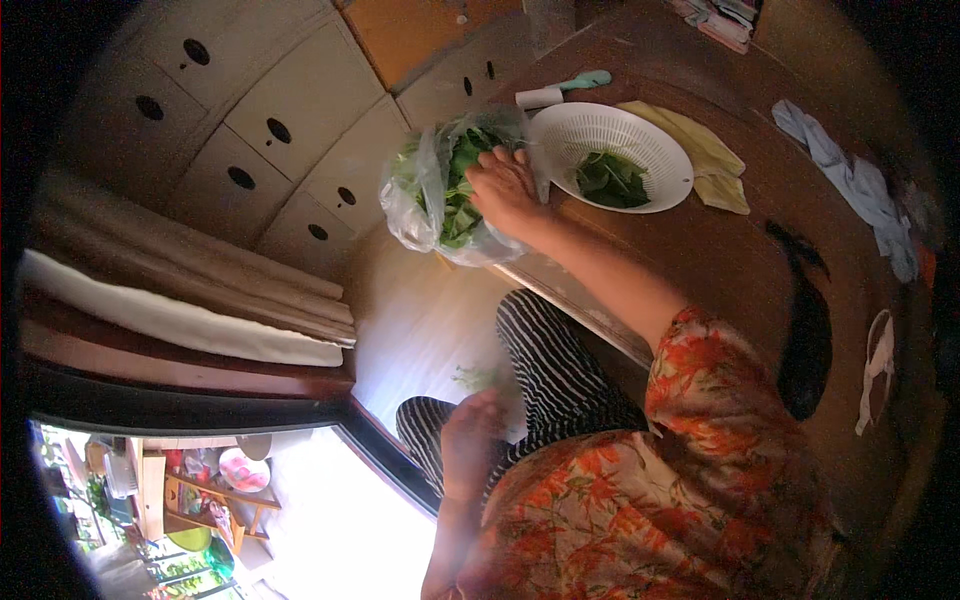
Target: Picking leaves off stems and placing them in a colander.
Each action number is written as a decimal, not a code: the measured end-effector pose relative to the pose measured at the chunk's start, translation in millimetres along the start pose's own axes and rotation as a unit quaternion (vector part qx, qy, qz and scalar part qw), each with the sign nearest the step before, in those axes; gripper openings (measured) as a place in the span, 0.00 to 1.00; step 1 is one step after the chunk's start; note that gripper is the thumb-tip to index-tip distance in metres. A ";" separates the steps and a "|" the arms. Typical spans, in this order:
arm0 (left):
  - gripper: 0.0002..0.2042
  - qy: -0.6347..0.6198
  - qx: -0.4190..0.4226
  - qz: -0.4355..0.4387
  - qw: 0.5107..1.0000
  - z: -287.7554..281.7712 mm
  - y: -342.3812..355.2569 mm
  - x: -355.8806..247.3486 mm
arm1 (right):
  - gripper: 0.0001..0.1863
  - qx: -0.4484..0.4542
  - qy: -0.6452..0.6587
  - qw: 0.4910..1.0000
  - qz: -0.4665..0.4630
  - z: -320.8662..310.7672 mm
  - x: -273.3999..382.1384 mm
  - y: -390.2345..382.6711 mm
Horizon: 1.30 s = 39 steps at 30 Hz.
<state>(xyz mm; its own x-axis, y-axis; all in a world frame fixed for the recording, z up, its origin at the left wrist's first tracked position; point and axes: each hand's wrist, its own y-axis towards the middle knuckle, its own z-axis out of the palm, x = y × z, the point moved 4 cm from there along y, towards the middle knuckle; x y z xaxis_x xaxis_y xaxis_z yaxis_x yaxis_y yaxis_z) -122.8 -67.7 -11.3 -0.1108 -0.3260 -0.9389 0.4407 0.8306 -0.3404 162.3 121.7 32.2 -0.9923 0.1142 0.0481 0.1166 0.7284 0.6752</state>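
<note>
A clear plastic bag point(410, 222) full of leafy greens point(458, 218) sits at the table's edge. My right hand point(507, 190) reaches into its mouth, fingers curled over the leaves; the fingertips are partly hidden. Low by my knees is my left hand point(472, 440), smeared by motion, with a pale green sprig point(474, 377) at its closed fingers. A whitish patch point(514, 412) beside that hand, over my striped trousers, is too blurred to name. Right of the bag stands a white slotted basket point(665, 135) with some dark green leaves point(612, 180) in the bottom.
Behind the basket lie a yellow cloth point(705, 160), a white roll point(539, 98) and a teal-handled thing point(588, 80). A dark long object point(805, 330) and a grey-blue cloth point(850, 180) rest on the brown table's right. Drawers point(280, 130) line the far left; a bright doorway point(340, 500) opens lower left.
</note>
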 end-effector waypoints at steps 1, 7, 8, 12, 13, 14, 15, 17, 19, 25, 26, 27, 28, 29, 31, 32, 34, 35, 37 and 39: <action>0.10 0.003 -0.003 0.000 1.000 -1.6 -0.7 1.3 | 0.06 -0.001 0.001 1.000 -0.002 8.1 -2.0 -0.3; 0.10 0.015 -0.036 0.019 0.999 -11.8 -1.7 1.8 | 0.06 0.034 0.065 0.997 0.030 -18.3 -1.4 1.7; 0.09 0.011 -0.033 0.012 0.999 -11.0 -1.1 0.7 | 0.06 0.047 0.153 0.985 0.064 -18.1 -7.6 2.9; 0.09 0.019 -0.031 0.019 0.999 -11.4 3.1 4.2 | 0.04 -0.034 0.270 0.959 0.080 -42.7 -20.8 5.2; 0.09 0.002 -0.026 0.014 1.000 -10.2 2.3 2.7 | 0.05 -0.024 0.314 0.944 0.100 -45.9 -26.5 6.9; 0.09 -0.016 -0.021 0.009 1.000 -9.3 1.8 2.0 | 0.05 -0.024 0.313 0.944 0.099 -50.9 -29.6 6.9; 0.09 -0.017 -0.021 0.010 1.000 -9.4 1.9 1.8 | 0.06 -0.038 0.390 0.910 0.133 -57.9 -34.0 8.2; 0.08 -0.020 -0.032 0.018 0.999 -11.6 1.1 2.3 | 0.08 -0.014 0.472 0.866 0.163 -74.2 -30.5 10.5; 0.08 -0.042 -0.034 0.017 0.998 -10.8 1.0 -3.6 | 0.07 -0.018 0.483 0.863 0.151 -91.5 -19.0 7.1; 0.09 -0.069 -0.028 0.018 0.997 -10.3 3.0 -5.1 | 0.06 -0.044 0.468 0.868 0.162 -85.1 -19.7 2.1; 0.10 -0.073 -0.021 0.010 0.997 -10.0 4.2 -3.1 | 0.06 -0.078 0.482 0.854 0.178 -80.3 -29.3 -0.3; 0.10 -0.073 -0.024 0.010 0.997 -10.2 3.5 -3.0 | 0.06 -0.077 0.484 0.854 0.177 -84.4 -29.8 -0.3; 0.10 -0.072 -0.025 0.015 0.997 -9.7 2.8 -4.4 | 0.06 -0.097 0.475 0.857 0.175 -91.9 -33.3 -0.2; 0.09 -0.071 -0.025 0.020 0.997 -9.1 2.4 -6.6 | 0.05 -0.118 0.466 0.860 0.172 -99.7 -35.9 0.9; 0.10 -0.073 -0.030 0.030 0.996 -10.6 -1.0 -13.6 | 0.05 -0.122 0.466 0.866 0.138 -129.7 -21.8 -0.3; 0.10 -0.076 -0.033 0.042 0.996 -12.1 -1.9 -17.7 | 0.05 -0.128 0.464 0.870 0.105 -147.2 -11.6 -2.4; 0.10 -0.068 -0.075 0.099 0.990 -16.3 0.3 -25.1 | 0.05 -0.081 0.479 0.868 0.107 -164.1 1.0 -11.2; 0.11 -0.059 -0.116 0.155 0.979 -20.4 2.0 -31.0 | 0.05 0.001 0.504 0.861 0.064 -163.8 11.9 -14.0; 0.15 0.029 -0.177 0.252 0.951 -20.9 -5.1 -57.1 | 0.05 0.085 0.527 0.845 0.021 -163.5 31.0 -31.1; 0.17 0.091 -0.209 0.317 0.921 -20.2 -4.6 -81.3 | 0.05 0.242 0.574 0.782 0.014 -146.9 56.9 -51.8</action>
<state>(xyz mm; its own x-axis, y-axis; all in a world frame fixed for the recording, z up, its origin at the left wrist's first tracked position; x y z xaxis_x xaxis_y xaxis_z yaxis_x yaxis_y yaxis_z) -133.8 -35.9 65.6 -0.1132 0.3325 -0.9363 0.0908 0.9419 0.3235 93.6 -8.8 108.1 -0.3406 -0.3450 0.8747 -0.1346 0.9386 0.3177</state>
